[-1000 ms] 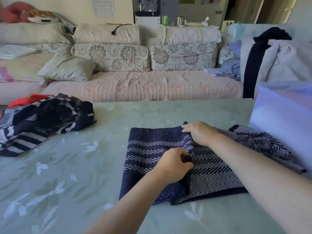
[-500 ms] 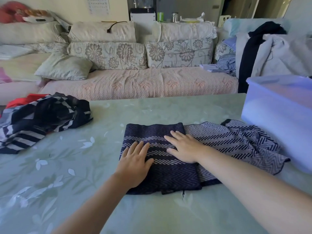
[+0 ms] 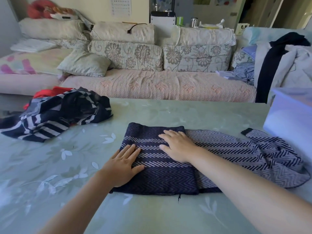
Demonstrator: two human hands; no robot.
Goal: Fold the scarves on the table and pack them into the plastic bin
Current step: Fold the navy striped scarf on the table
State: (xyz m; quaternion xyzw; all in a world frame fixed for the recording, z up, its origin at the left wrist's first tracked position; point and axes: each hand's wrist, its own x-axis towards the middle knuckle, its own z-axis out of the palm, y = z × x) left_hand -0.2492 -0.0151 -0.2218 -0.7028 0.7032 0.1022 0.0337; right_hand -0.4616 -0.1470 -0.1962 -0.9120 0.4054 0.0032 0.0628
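My left hand (image 3: 122, 164) and right hand (image 3: 179, 146) lie flat, side by side, on the folded scarf (image 3: 162, 176) at the middle of the table (image 3: 50, 174). Its loose end trails right toward the plastic bin (image 3: 292, 119). A scarf heap (image 3: 55, 114) sits far left; the sofa (image 3: 158, 85) stands behind.

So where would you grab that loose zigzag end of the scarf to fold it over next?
Probably at the far right edge of the herringbone scarf, pinching its two corners from the bin side. That end lies rumpled and unfolded, while both hands, left hand and right hand, press the folded part flat.
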